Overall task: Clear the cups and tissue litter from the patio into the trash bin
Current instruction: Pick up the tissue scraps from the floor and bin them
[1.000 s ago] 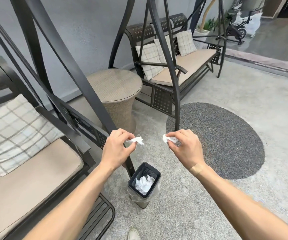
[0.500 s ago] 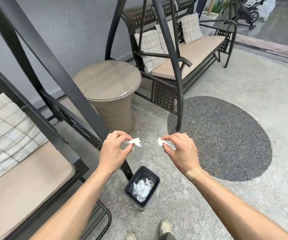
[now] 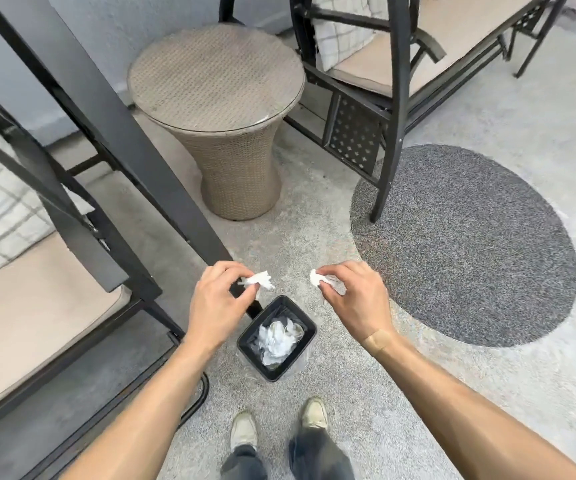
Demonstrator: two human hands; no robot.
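Pinching one tissue scrap [image 3: 258,280] in our left hand [image 3: 218,306] and another scrap [image 3: 318,279] in our right hand [image 3: 356,299], we hold both just beyond the far rim of the trash bin [image 3: 309,330], whose mouth lies below and nearer us, tissue-filled, with bare floor right.

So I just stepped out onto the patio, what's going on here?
A person is clearing tissue litter. The left hand pinches one crumpled tissue piece and the right hand pinches another tissue scrap, both held above the floor just beyond the small black trash bin, which already holds white tissue. Neither piece is dropped in yet.
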